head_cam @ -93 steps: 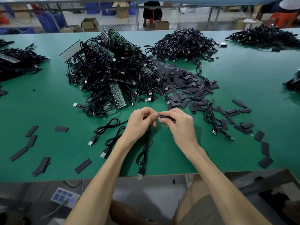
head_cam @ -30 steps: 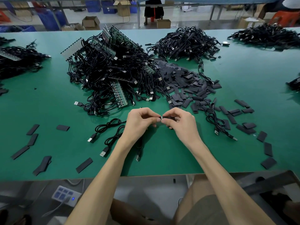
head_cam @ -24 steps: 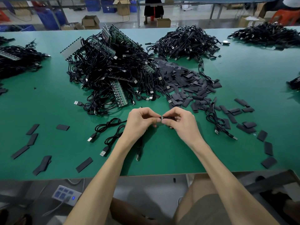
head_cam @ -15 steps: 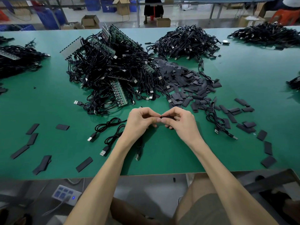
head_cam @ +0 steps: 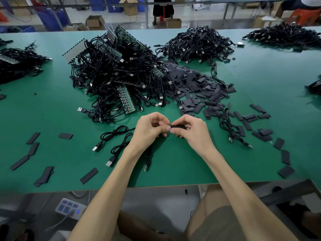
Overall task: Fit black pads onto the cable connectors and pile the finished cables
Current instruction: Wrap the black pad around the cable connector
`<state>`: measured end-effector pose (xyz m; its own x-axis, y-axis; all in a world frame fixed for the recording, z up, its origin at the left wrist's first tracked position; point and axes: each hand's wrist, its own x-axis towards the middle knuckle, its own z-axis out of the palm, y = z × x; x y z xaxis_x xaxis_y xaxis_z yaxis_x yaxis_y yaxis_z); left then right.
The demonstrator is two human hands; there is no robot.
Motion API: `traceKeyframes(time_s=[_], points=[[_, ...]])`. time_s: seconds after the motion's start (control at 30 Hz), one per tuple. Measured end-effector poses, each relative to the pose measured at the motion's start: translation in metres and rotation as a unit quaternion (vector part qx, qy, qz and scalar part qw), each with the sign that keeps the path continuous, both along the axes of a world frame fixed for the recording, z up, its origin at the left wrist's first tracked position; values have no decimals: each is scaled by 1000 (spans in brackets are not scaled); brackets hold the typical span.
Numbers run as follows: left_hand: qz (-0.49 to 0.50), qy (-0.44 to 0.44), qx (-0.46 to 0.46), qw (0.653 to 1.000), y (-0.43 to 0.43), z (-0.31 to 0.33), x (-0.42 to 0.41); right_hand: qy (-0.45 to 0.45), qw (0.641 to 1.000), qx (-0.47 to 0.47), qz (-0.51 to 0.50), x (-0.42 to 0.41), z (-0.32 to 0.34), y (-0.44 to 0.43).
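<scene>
Head view: both my hands meet over the green table [head_cam: 52, 110].
My right hand [head_cam: 191, 132] pinches a black pad [head_cam: 178, 126] between thumb and fingers; my left hand [head_cam: 149, 129] curls on the cable [head_cam: 148, 157] at the pad's left end, its USB plug showing below my wrist.

Nothing legible from where I stood. Boxes [head_cam: 95, 21] at the back showed no readable print. Markings on the boards [head_cam: 127, 100] among the cables [head_cam: 104, 75] were too small to read. Power strip [head_cam: 70, 208] was blurred.
</scene>
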<state>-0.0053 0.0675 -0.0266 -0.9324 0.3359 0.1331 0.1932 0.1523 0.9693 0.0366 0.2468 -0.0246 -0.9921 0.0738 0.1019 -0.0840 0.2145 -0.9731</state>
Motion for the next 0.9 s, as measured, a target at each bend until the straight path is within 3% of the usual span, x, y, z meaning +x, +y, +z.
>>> traceKeyframes(time_s=[0.67, 0.9], points=[[-12, 8, 3, 1000, -1, 1, 1, 17, 1000, 10, -11, 0, -3, -1], [-11, 13, 8, 1000, -1, 1, 0, 24, 996, -81, -36, -2, -3, 6]])
